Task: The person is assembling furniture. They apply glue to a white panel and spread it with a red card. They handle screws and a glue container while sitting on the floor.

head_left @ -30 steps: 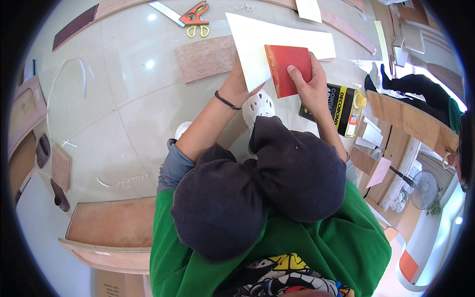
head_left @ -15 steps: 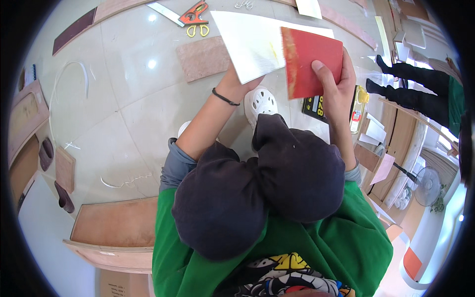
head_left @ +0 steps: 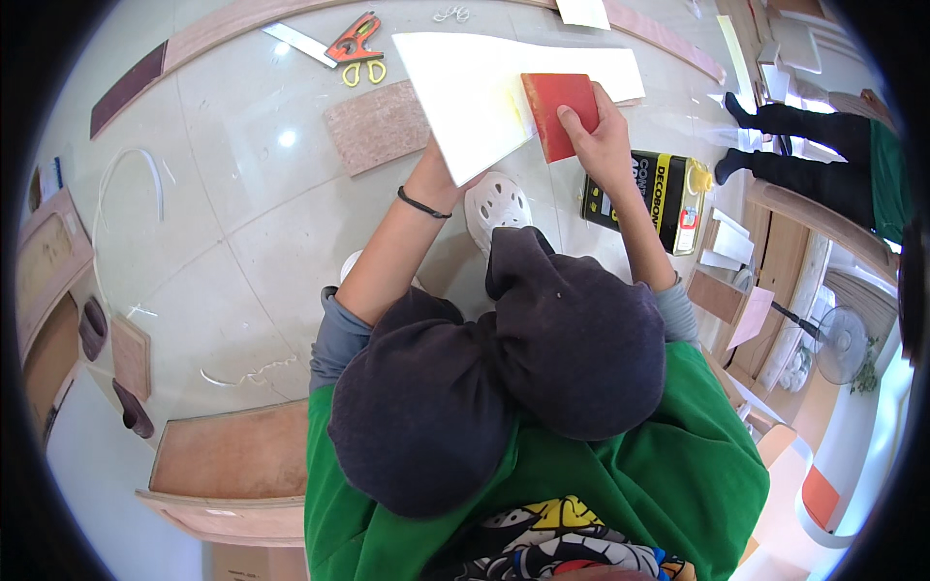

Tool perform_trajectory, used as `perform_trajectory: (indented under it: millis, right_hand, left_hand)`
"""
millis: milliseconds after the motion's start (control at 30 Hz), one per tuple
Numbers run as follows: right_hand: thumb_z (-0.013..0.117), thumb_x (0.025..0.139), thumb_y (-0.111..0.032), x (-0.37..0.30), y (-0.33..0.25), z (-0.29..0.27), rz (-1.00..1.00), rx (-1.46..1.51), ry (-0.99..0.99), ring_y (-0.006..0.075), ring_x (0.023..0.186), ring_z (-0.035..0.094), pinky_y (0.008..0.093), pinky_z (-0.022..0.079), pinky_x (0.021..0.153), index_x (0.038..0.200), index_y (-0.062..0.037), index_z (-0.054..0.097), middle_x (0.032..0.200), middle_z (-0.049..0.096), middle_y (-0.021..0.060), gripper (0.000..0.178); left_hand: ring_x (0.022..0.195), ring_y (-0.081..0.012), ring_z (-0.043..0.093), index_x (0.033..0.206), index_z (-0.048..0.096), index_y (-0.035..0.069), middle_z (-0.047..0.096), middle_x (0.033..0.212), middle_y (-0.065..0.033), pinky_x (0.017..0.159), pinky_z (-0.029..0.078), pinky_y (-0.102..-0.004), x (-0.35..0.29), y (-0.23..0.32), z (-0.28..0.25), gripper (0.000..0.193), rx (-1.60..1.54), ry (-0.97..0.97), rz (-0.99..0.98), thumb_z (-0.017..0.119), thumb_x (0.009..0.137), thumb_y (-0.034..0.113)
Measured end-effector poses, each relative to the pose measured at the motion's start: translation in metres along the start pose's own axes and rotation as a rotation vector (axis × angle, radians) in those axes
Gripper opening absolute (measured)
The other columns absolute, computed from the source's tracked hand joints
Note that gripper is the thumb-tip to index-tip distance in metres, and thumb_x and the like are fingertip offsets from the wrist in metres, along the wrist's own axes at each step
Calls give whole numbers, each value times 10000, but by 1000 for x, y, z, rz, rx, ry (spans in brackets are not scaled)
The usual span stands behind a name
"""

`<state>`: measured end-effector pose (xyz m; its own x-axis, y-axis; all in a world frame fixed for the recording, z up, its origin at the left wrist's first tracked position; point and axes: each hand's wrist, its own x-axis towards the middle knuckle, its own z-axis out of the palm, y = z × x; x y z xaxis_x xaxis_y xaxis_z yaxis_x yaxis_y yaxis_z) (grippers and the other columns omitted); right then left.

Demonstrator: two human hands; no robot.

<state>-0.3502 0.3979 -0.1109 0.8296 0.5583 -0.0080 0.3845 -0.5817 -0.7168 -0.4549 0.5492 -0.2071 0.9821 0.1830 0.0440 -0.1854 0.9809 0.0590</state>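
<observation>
A white wedge-shaped sheet (head_left: 455, 102) is held up over the floor, with a yellowish smear near its middle. My left hand (head_left: 444, 174) grips it from beneath at the near left edge; the sheet hides the fingers. Pinched between the thumb and fingers of my right hand (head_left: 603, 136) is a red rectangular piece (head_left: 557, 111), its left edge stained yellow-brown. This red piece lies over the right part of the sheet; whether they touch I cannot tell. A white clog (head_left: 497, 205) shows on my foot below the sheet.
A black and yellow can (head_left: 668, 198) with a yellow cap stands right of my right forearm. Beyond my left hand lie a wooden board (head_left: 378, 126), yellow-handled scissors (head_left: 363, 73) and an orange clamp-like tool (head_left: 354, 39). A person's dark-trousered legs (head_left: 814, 136) show at right.
My right hand has drawn the red piece left and up over the sheet, and the piece now looks smaller and tilted. The sheet has shifted slightly left. More of the can shows.
</observation>
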Motion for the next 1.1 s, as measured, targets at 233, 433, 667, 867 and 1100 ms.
perform_trajectory:
  millis: [233,433,667,867,1100]
  right_hand:
    - [634,895,-134,-20,-74,14,-82,87,-89,200,801,711,331,550,764,1200,17,570,900,718,172,347]
    - [642,897,-142,-37,-126,12,-158,169,-226,170,673,692,306,552,656,1210,9,572,775,699,121,355]
    - [665,915,-117,-32,-77,-23,-11,246,54,132,919,647,291,524,828,1188,49,586,1067,686,105,329]
    - [669,912,-136,-15,-17,-29,-10,85,43,118,865,631,276,515,795,1157,46,592,980,695,113,314]
    - [644,891,-59,-13,-21,-28,-135,38,-97,167,903,689,292,534,824,1123,17,631,958,718,122,245]
  left_hand:
    - [1217,-253,590,1376,482,33,568,1353,-141,990,539,-377,2,-3,-2,449,44,-52,4,519,1019,303]
    - [1187,-252,616,1350,530,45,624,1294,-135,965,552,-388,-5,6,9,418,-107,-329,-83,517,1018,300]
    - [1202,-235,571,1316,513,41,581,1296,-96,1041,488,-386,9,15,24,371,-185,-97,-7,541,1007,245]
    - [1195,-235,562,1313,506,35,573,1285,-103,1046,483,-374,7,15,19,353,-138,-148,-31,540,1006,205]
    - [1194,-246,563,1320,498,17,569,1298,-111,1054,481,-375,6,14,28,359,-190,-144,-32,535,1006,189]
